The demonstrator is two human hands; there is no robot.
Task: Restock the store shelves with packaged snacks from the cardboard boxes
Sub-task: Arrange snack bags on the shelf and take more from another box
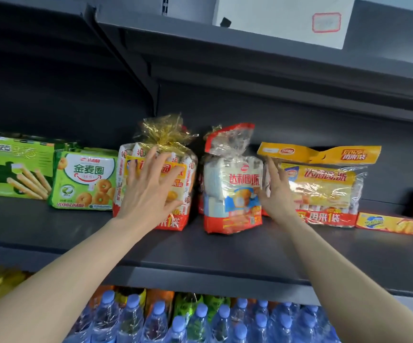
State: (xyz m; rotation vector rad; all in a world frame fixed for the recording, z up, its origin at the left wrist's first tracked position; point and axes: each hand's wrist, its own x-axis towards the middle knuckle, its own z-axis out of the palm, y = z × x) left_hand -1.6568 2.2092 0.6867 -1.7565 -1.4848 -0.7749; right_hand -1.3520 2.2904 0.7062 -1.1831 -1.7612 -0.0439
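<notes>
My left hand (151,191) lies flat, fingers spread, against the front of the gold-tied snack bag (159,174) standing on the dark shelf (81,233). My right hand (276,191), fingers straight, touches the right side of the red-and-white snack bag (232,189), between it and the yellow-topped pack (324,184). A green ring-biscuit pack (84,180) sits left; water bottles (200,320) stand below.

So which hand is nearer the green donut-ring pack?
Left. The left hand presses flat on the gold-tied bag right beside the green donut-ring pack; the right hand is two bags further right.
</notes>
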